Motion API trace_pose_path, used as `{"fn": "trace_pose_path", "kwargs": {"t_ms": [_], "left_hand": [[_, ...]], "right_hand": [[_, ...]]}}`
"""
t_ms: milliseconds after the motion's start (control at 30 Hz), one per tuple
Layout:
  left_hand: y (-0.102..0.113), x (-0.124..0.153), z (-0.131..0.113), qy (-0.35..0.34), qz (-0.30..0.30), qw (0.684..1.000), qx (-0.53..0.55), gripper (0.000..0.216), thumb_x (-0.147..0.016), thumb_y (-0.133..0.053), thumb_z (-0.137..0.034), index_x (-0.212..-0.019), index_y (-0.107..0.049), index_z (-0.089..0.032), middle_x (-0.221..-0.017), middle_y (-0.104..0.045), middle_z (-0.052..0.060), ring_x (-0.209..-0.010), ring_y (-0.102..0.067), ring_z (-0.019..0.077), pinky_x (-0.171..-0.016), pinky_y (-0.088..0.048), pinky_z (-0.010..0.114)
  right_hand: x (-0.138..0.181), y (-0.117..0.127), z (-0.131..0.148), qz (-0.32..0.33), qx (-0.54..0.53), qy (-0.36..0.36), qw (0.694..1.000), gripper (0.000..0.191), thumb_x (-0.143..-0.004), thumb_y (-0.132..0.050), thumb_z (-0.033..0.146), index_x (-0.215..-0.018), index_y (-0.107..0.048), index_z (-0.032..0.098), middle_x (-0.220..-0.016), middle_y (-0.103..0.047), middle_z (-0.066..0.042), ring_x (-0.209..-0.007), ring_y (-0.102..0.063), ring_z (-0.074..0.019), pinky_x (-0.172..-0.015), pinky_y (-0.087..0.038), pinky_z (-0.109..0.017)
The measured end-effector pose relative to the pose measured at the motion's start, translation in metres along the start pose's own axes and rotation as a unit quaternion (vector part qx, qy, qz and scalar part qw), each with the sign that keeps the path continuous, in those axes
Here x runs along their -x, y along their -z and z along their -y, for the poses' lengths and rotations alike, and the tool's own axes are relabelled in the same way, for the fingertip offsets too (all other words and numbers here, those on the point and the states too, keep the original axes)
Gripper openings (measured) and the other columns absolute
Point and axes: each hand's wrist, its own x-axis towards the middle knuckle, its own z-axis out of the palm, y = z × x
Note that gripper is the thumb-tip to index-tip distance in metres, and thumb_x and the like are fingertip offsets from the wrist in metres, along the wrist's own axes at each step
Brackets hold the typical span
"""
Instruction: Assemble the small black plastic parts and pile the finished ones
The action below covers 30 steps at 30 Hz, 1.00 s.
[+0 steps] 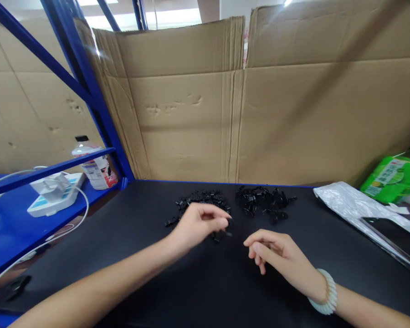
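Two heaps of small black plastic parts lie on a black table (198,282): a left pile (200,199) and a right pile (263,202). My left hand (200,223) hovers at the near edge of the left pile, its fingertips pinched over a small black part (228,233) that is too small to make out clearly. My right hand (276,253) rests low over the table in front of the right pile, fingers loosely curled, nothing visible in them. A white coiled band (326,296) circles my right wrist.
Tall cardboard sheets (232,114) wall off the back of the table. A blue metal rack (71,68) at left holds a bottle (95,166), a white box (54,193) and white cables. At right lie a silvery plastic bag (358,205) and a green packet (394,175).
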Motion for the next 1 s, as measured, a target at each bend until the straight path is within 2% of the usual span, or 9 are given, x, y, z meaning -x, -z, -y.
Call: {"fn": "trace_pose_path", "kwargs": {"t_ms": [33, 100, 200, 400, 633, 767, 867, 933, 1000], "left_hand": [[0.012, -0.007, -0.001, -0.036, -0.027, 0.995, -0.090, 0.019, -0.071, -0.064, -0.025, -0.082, -0.073, -0.013, -0.071, -0.073, 0.005, -0.065, -0.066, 0.0178, -0.063, -0.050, 0.026], [0.033, -0.018, -0.002, -0.055, -0.059, 0.987, -0.141, 0.021, -0.074, -0.062, -0.027, -0.086, -0.074, -0.015, -0.085, -0.075, 0.006, -0.078, -0.066, 0.0199, -0.071, -0.049, 0.027], [0.050, -0.029, 0.003, -0.061, -0.068, 0.975, -0.204, 0.020, -0.075, -0.061, -0.027, -0.085, -0.075, -0.017, -0.077, -0.074, 0.004, -0.068, -0.063, 0.0187, -0.063, -0.046, 0.026], [0.049, -0.035, 0.022, -0.089, -0.066, 0.951, -0.290, 0.015, -0.073, -0.062, -0.022, -0.079, -0.076, -0.019, -0.072, -0.070, 0.003, -0.057, -0.052, 0.0144, -0.056, -0.039, 0.025], [0.038, -0.027, 0.015, -0.158, -0.131, 0.926, -0.318, 0.022, -0.079, -0.056, -0.017, -0.096, -0.070, -0.018, -0.088, -0.066, 0.004, -0.066, -0.053, 0.0143, -0.066, -0.042, 0.026], [0.003, -0.001, 0.008, -0.233, -0.047, 0.931, -0.276, 0.022, -0.082, -0.052, -0.013, -0.095, -0.068, -0.018, -0.089, -0.065, 0.004, -0.069, -0.056, 0.0130, -0.064, -0.044, 0.023], [-0.027, 0.023, 0.013, -0.236, 0.067, 0.943, -0.226, 0.024, -0.081, -0.053, -0.013, -0.099, -0.067, -0.019, -0.090, -0.066, 0.004, -0.070, -0.057, 0.0125, -0.062, -0.046, 0.021], [-0.041, 0.034, 0.018, -0.234, 0.124, 0.942, -0.204, 0.025, -0.079, -0.053, -0.010, -0.099, -0.067, -0.018, -0.090, -0.067, 0.004, -0.068, -0.058, 0.0120, -0.061, -0.046, 0.020], [-0.048, 0.040, 0.022, -0.247, 0.160, 0.935, -0.200, 0.027, -0.078, -0.050, -0.006, -0.096, -0.068, -0.016, -0.088, -0.068, 0.004, -0.073, -0.061, 0.0131, -0.067, -0.048, 0.021]], "right_hand": [[-0.001, 0.002, 0.000, -0.006, 0.009, 0.001, 1.000, 0.027, -0.087, -0.052, 0.039, -0.089, -0.063, 0.014, -0.072, -0.058, -0.003, -0.057, -0.054, -0.0100, -0.052, -0.049, -0.023], [-0.003, 0.005, -0.001, -0.015, 0.026, 0.001, 1.000, 0.028, -0.087, -0.050, 0.039, -0.087, -0.064, 0.014, -0.071, -0.059, -0.003, -0.055, -0.053, -0.0092, -0.052, -0.048, -0.022], [-0.005, 0.008, -0.002, -0.016, 0.033, 0.000, 0.999, 0.029, -0.088, -0.050, 0.039, -0.084, -0.064, 0.014, -0.068, -0.059, -0.003, -0.055, -0.052, -0.0092, -0.052, -0.046, -0.022], [-0.007, 0.008, -0.005, 0.002, 0.029, -0.009, 1.000, 0.030, -0.087, -0.049, 0.039, -0.082, -0.064, 0.013, -0.066, -0.058, -0.003, -0.055, -0.051, -0.0098, -0.052, -0.045, -0.023], [-0.011, 0.020, 0.001, -0.005, 0.141, -0.030, 0.990, 0.022, -0.084, -0.051, 0.032, -0.081, -0.063, 0.015, -0.070, -0.061, -0.003, -0.059, -0.054, -0.0115, -0.050, -0.043, -0.021], [-0.019, 0.051, 0.004, -0.095, 0.280, 0.008, 0.955, 0.018, -0.081, -0.051, 0.032, -0.078, -0.062, 0.018, -0.071, -0.063, -0.002, -0.066, -0.058, -0.0148, -0.058, -0.043, -0.025], [-0.023, 0.083, 0.002, -0.195, 0.405, 0.014, 0.893, 0.021, -0.079, -0.051, 0.036, -0.085, -0.060, 0.018, -0.073, -0.062, -0.002, -0.063, -0.056, -0.0159, -0.060, -0.043, -0.028], [-0.025, 0.101, -0.003, -0.224, 0.459, -0.020, 0.860, 0.029, -0.077, -0.053, 0.044, -0.089, -0.058, 0.018, -0.080, -0.063, -0.005, -0.065, -0.057, -0.0175, -0.062, -0.043, -0.030], [-0.026, 0.110, -0.009, -0.219, 0.480, -0.071, 0.847, 0.040, -0.074, -0.054, 0.054, -0.090, -0.057, 0.018, -0.085, -0.064, -0.007, -0.067, -0.059, -0.0192, -0.062, -0.043, -0.031]]}}
